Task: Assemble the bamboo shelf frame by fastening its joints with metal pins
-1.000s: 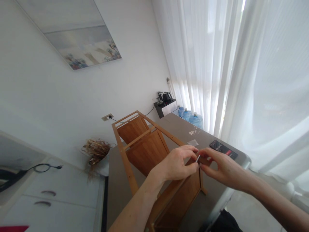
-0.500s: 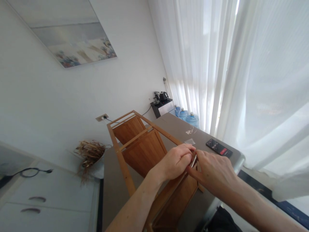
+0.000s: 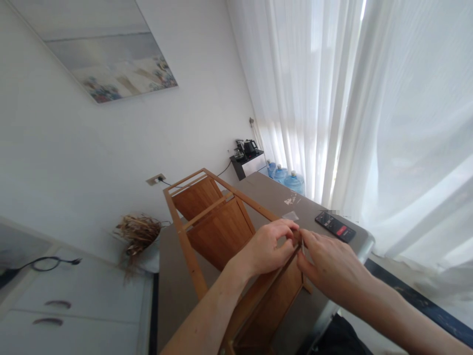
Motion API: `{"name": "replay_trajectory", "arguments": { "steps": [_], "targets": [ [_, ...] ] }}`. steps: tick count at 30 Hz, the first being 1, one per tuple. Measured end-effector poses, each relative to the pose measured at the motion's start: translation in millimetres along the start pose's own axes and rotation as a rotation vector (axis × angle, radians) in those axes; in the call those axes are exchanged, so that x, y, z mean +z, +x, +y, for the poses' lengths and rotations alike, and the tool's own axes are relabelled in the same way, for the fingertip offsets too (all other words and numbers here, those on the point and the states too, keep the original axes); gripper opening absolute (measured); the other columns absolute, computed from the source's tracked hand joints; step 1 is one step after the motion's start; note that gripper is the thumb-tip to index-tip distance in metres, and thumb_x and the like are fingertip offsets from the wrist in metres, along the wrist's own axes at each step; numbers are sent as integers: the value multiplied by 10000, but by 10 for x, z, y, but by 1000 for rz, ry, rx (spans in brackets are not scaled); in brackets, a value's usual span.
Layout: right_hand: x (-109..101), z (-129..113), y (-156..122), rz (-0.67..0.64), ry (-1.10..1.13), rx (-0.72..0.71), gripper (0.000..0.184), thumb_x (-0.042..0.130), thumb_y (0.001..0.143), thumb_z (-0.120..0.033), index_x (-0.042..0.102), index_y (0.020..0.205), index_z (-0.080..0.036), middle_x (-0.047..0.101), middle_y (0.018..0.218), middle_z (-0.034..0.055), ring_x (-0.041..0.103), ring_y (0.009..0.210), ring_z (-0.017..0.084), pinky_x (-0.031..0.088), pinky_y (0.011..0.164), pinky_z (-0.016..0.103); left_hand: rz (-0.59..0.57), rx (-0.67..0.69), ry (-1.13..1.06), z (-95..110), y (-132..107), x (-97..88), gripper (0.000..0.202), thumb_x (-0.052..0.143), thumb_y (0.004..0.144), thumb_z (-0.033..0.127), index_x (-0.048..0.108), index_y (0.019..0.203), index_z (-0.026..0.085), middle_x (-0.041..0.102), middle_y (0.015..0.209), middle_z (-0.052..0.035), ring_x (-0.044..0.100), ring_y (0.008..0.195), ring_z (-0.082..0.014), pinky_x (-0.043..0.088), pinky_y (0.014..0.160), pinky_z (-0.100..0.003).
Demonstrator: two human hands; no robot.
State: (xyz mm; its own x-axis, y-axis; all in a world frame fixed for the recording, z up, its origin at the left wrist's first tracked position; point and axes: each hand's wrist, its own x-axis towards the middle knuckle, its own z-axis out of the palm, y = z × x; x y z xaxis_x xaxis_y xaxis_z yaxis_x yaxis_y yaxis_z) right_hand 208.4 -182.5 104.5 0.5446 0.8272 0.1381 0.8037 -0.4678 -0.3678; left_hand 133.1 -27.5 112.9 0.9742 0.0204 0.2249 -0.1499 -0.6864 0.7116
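A brown wooden shelf (image 3: 218, 227) with slanting panels lies on the grey table. My left hand (image 3: 271, 246) is closed on the shelf's near right corner, thumb and fingers bent round the wood. Close against it, my right hand (image 3: 327, 261) pinches a thin, pale, rod-like thing (image 3: 302, 244) between thumb and fingers at the same corner. The fingers cover most of that thing, so its kind does not show. Both sets of fingertips nearly meet, which hides the joint in the wood.
On the grey table (image 3: 172, 276) a phone (image 3: 335, 227) with a lit screen lies to the right, and a small clear plastic bag (image 3: 290, 216) rests beyond my hands. Dried plants (image 3: 138, 234) stand at the left. Water bottles (image 3: 293, 182) and a kettle (image 3: 250, 147) are behind.
My right thumb has shifted slightly right and down, away from my left hand. My left thumb and forefinger have parted a little. The shelf stays in place.
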Motion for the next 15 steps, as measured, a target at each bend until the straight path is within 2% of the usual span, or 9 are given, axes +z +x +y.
{"name": "replay_trajectory", "arguments": {
  "steps": [2, 4, 7, 9, 12, 15],
  "targets": [
    [-49, 145, -14, -53, 111, -79, 259, 368, 824, -149, 561, 995, -171, 683, 876, 70, 646, 817, 209, 409, 673, 285, 16, -5, 9, 0, -3, 6, 110, 482, 734, 94, 559, 709, 169, 605, 1178, -59, 535, 1127, -171, 378, 1014, -278],
    [-141, 308, 2, -125, 215, -157, 279, 340, 844, -135, 585, 969, -184, 685, 846, 57, 636, 769, 181, 415, 673, 272, 24, -4, 18, 4, -6, 15, 112, 482, 734, 89, 553, 702, 169, 602, 1177, -60, 541, 1118, -169, 390, 1003, -280],
    [-319, 525, 130, -254, 333, -263, 262, 379, 871, -213, 640, 893, -206, 679, 765, 23, 612, 680, 155, 429, 651, 261, 36, 2, 43, 22, -7, 38, 93, 496, 747, 104, 548, 702, 167, 595, 1173, -70, 554, 1090, -171, 414, 980, -287],
    [-419, 630, 291, -346, 406, -300, 261, 420, 865, -261, 676, 894, -217, 678, 758, 8, 612, 693, 154, 448, 668, 264, 45, 0, 64, 45, -3, 57, 85, 498, 760, 114, 552, 725, 169, 596, 1160, -68, 561, 1071, -169, 425, 969, -292],
    [-484, 726, 596, -533, 552, -318, 268, 489, 835, -305, 703, 973, -225, 687, 801, 3, 619, 774, 162, 474, 729, 279, 85, 3, 106, 79, 7, 85, 136, 486, 794, 118, 578, 875, 178, 591, 1157, -57, 555, 1074, -158, 423, 979, -297],
    [-437, 776, 886, -726, 673, -304, 258, 556, 794, -325, 718, 946, -194, 683, 799, 1, 617, 795, 147, 487, 765, 277, 142, 64, 203, 77, 12, 97, 308, 473, 819, 119, 552, 1110, 183, 502, 1276, -85, 497, 1156, -170, 404, 1010, -319]
  ]
}}
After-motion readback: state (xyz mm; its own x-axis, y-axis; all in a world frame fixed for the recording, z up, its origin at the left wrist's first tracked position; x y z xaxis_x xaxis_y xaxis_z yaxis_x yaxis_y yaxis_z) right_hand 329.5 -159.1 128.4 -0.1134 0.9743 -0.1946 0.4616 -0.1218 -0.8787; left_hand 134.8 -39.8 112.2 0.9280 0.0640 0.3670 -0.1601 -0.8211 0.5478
